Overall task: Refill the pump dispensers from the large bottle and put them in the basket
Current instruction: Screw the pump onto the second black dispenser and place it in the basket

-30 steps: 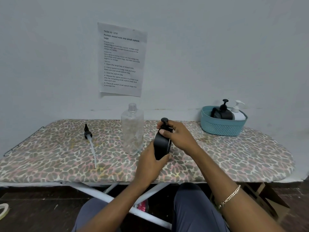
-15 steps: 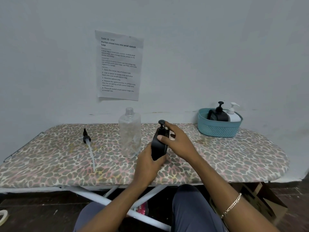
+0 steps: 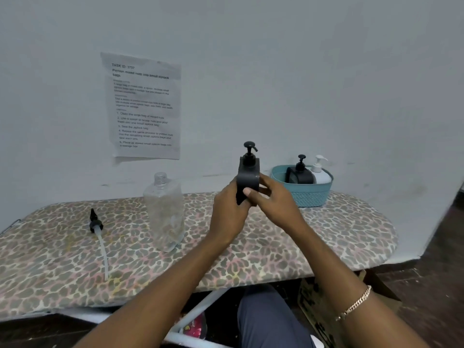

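Fingers of our left hand (image 3: 229,214) and right hand (image 3: 272,200) wrap tight around the black pump bottle (image 3: 248,179), which we hold up in the air above the spotted board (image 3: 288,249). Open room lies all around it. The blue basket (image 3: 307,195) sits near the board's far right edge, with a black dispenser (image 3: 300,173) and a white dispenser (image 3: 320,172) inside. Both our arms reach forward and meet in the middle. The bottle stands upright, dark and flat-sided, its pump on top. The big clear bottle (image 3: 164,212) stands open to the left, with a loose pump (image 3: 96,226) lying farther left.
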